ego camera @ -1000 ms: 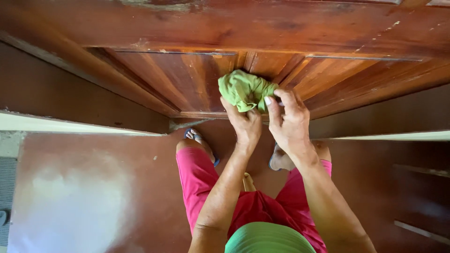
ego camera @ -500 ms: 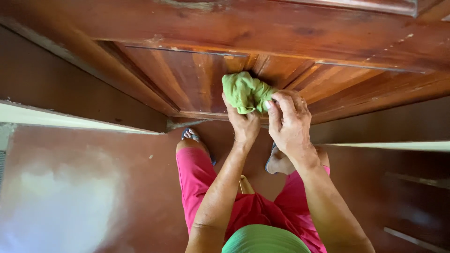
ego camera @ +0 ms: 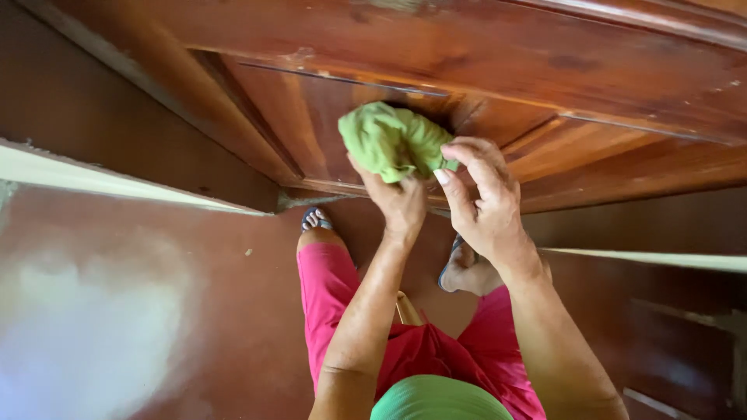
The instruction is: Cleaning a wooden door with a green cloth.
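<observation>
— What are the hands doing right now?

— The left hand [ego camera: 399, 204] is clenched around a bunched green cloth [ego camera: 387, 142], holding it up against the recessed panel of a wooden door [ego camera: 327, 117]. The right hand [ego camera: 482, 204] pinches the cloth's right edge between thumb and curled fingers [ego camera: 467, 159], so both hands grasp the same rag.

— So which step would you call this?

— I'd judge it as gathering or re-folding the cloth into a pad while it sits at the door. The wad is lumpy, not flat, so it doesn't look like a wiping stroke.

— What does the next move call for, then?

— Probably a firm, tidy wad with a flat face toward the wood, and one hand free to press it along the panel's moulded grooves. That is a guess from the grip only.

— And the arms?

— Both forearms reach forward and up from the body, nearly side by side, wrists close together. The left wrist is straight under the cloth; the right is bent inward toward it.

— What lies around them?

— Below are pink shorts [ego camera: 331, 295], feet in blue sandals [ego camera: 313, 220], and a glossy red-brown floor [ego camera: 156, 311]. A pale threshold strip [ego camera: 117, 187] runs along the door's foot.
</observation>
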